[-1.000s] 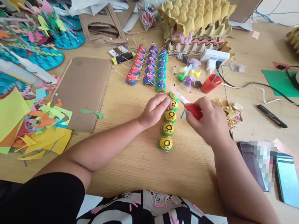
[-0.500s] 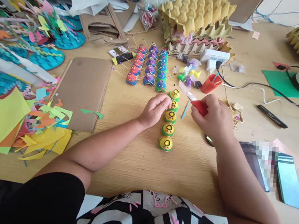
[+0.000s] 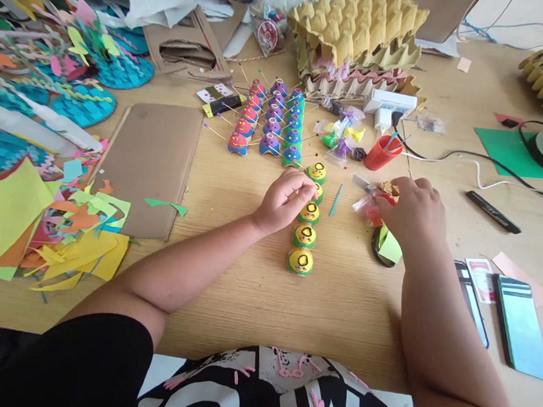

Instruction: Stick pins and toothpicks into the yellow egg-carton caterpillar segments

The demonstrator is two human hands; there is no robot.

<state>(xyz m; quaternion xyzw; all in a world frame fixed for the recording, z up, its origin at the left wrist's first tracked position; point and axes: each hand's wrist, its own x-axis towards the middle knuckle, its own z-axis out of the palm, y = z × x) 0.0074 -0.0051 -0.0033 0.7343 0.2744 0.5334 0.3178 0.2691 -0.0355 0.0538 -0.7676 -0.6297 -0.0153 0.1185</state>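
My left hand [image 3: 288, 200] is closed in a pinch beside the upper part of a row of egg-carton cups [image 3: 304, 234]. The cups are green with yellow clay tops, dark rings and small faces. What the pinch holds, if anything, is too small to tell. My right hand [image 3: 416, 208] reaches over the table right of the row, its fingers on a clear plastic packet of red clay [image 3: 373, 213]. Torn egg-carton bits lie partly hidden behind this hand. Between the hands lies a thin blue stick [image 3: 336, 200]. Just below the packet is a dark round object [image 3: 383, 250] with green paper.
Red, purple and blue cup rows [image 3: 272, 128] with pins stand behind. Past them are clay packets [image 3: 343, 134], a red cup [image 3: 383, 153], a power strip [image 3: 391, 102] and egg trays [image 3: 355, 28]. Cardboard [image 3: 152, 163] and paper scraps lie left; a phone [image 3: 522, 327] lies right.
My right hand has moved right and carried the packet of red clay down toward the egg-carton bits. The left hand has shifted slightly right, still pinched.
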